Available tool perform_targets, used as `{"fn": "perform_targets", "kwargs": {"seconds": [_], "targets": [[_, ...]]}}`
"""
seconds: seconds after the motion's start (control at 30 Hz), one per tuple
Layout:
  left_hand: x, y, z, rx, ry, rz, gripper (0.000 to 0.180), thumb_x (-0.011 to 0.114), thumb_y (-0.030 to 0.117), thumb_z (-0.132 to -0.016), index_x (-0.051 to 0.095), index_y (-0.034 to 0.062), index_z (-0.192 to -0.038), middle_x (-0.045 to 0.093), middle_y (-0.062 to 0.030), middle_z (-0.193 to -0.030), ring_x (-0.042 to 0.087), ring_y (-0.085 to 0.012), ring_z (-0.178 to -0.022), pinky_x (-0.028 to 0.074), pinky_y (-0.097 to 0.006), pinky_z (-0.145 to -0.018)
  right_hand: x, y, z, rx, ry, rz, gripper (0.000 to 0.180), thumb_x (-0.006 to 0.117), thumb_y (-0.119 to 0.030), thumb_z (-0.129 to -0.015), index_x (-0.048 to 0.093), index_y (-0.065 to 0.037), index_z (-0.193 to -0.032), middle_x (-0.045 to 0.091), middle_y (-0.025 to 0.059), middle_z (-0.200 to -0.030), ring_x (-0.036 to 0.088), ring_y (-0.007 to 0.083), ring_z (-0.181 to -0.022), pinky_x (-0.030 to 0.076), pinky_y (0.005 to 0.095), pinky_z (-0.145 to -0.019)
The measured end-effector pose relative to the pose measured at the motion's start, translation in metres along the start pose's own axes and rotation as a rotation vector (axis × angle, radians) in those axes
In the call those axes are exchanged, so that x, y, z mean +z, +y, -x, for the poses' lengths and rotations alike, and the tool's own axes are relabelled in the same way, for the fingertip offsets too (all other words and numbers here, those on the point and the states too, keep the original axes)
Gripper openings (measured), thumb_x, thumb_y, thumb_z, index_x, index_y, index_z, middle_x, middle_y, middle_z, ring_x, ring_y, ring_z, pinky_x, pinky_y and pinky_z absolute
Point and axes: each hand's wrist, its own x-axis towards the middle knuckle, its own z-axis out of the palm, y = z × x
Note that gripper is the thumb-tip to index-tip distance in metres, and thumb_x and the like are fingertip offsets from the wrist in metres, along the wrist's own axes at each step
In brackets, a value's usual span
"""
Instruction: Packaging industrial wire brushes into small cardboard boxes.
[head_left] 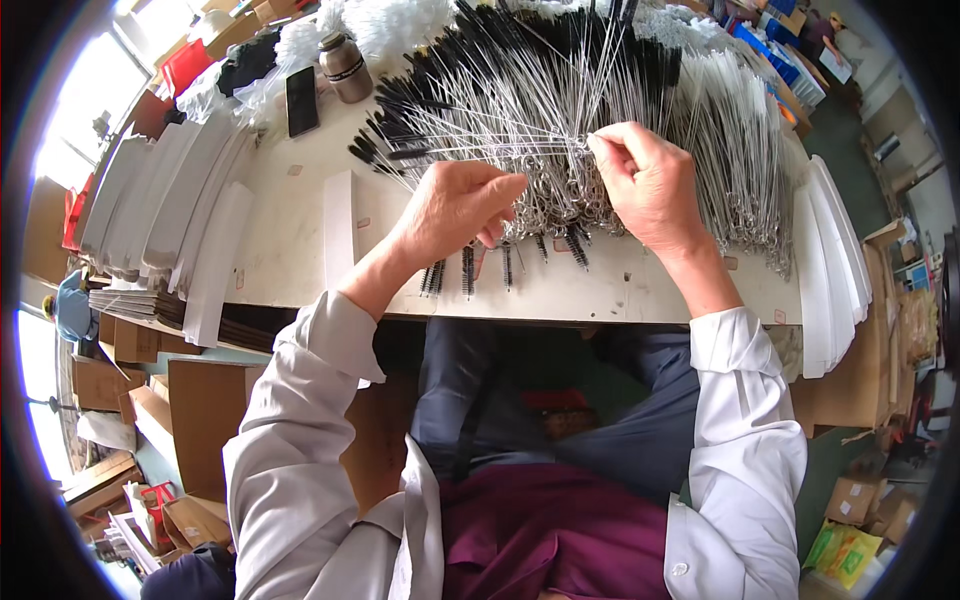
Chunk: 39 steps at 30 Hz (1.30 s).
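Pale worktable [640, 290], seen in the head view, carried long white pieces [170, 200] stacked at the left and a broad heap of black-bristled wire brushes [530, 105] at the centre, directly beyond both hands. Right hand [650, 185] was at the heap's near side, thumb and forefinger pinched on the looped ends of several crosswise brushes [500, 146], which extended leftward past the left hand [458, 205]. Left fingers were curled, their grip undeterminable; short black brushes [468, 270] showed just below that hand.
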Motion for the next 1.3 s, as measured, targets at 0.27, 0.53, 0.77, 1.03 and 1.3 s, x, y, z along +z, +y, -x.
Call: {"fn": "perform_targets", "kwargs": {"seconds": [0.27, 0.53, 0.77, 1.03, 1.3], "targets": [[0.014, 0.008, -0.001, -0.233, -0.227, 1.001, 0.061, 0.046, 0.052, -0.108, 0.064, -0.0044, -0.125, 0.075, -0.0182, -0.098, 0.072, -0.0259, -0.078, 0.059, -0.040, -0.076, -0.009, -0.053, 0.011, 0.456, 0.075, -0.825, 0.015, 0.072, -0.012, -0.099, 0.074, 0.002, -0.103, 0.073, 0.0044, -0.083, 0.067, 0.0087, -0.073, 0.053, 0.0221, -0.062], [0.030, 0.023, 0.025, -0.221, -0.064, 1.244, 0.033, 0.052, 0.029, -0.109, 0.064, 0.0005, -0.118, 0.072, -0.0120, -0.094, 0.059, -0.0157, -0.067, 0.052, -0.033, -0.067, 0.001, -0.079, 0.063, 0.320, 0.116, -0.932, 0.010, 0.069, -0.004, -0.100, 0.070, 0.002, -0.106, 0.066, 0.0094, -0.115, 0.069, 0.0124, -0.093, 0.060, 0.0276, -0.075], [0.032, 0.018, 0.046, -0.001, -0.071, 1.137, 0.026, 0.048, 0.025, -0.111, 0.061, 0.0029, -0.107, 0.074, -0.0207, -0.101, 0.060, -0.0164, -0.064, 0.052, -0.035, -0.064, -0.001, -0.082, 0.105, 0.233, 0.125, -0.667, 0.011, 0.074, -0.002, -0.095, 0.071, 0.001, -0.104, 0.069, 0.0095, -0.106, 0.065, 0.0117, -0.084, 0.053, 0.0251, -0.073], [0.035, 0.039, 0.070, 0.093, 0.016, 0.627, 0.030, 0.054, 0.024, -0.109, 0.067, -0.0011, -0.098, 0.074, -0.0173, -0.090, 0.064, -0.0132, -0.059, 0.055, -0.028, -0.054, 0.005, -0.092, 0.146, 0.453, 0.001, -0.772, 0.012, 0.078, -0.004, -0.092, 0.075, 0.000, -0.103, 0.073, 0.0084, -0.099, 0.067, 0.0105, -0.083, 0.054, 0.0249, -0.074], [0.046, 0.067, 0.077, 0.143, -0.134, 0.119, 0.025, 0.055, 0.016, -0.107, 0.067, -0.0017, -0.094, 0.073, -0.0062, -0.085, 0.061, -0.0089, -0.063, 0.051, -0.025, -0.059, -0.014, -0.071, 0.159, 0.637, -0.071, -0.813, 0.040, 0.062, -0.032, -0.107, 0.069, 0.005, -0.122, 0.073, 0.0063, -0.106, 0.063, 0.0084, -0.093, 0.052, 0.0262, -0.084]]}}
